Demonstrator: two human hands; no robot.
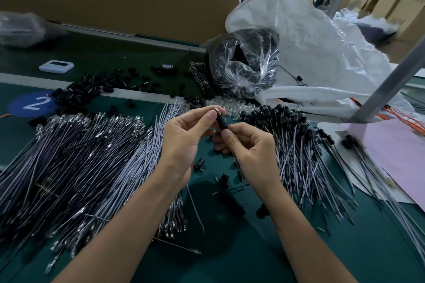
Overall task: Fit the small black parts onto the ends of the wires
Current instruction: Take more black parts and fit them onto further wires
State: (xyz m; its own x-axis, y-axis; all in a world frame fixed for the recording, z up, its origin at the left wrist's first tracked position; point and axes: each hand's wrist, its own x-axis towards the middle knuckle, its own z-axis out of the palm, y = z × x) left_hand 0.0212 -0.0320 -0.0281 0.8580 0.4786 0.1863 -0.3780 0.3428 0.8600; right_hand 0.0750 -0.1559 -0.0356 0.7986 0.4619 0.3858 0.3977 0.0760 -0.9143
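My left hand (184, 135) pinches a wire tip (216, 110), right hand (248, 147) the black part (222, 123); bare wires (80, 145) outnumber fitted wires (289, 126).

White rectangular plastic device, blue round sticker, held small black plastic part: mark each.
White rectangular plastic device (56, 67): head view, top face.
Blue round sticker (16, 105): head view, blue field.
Small black part (222, 122): head view, barrel.

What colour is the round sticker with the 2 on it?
The sticker is blue with a white 2; head view, left side.
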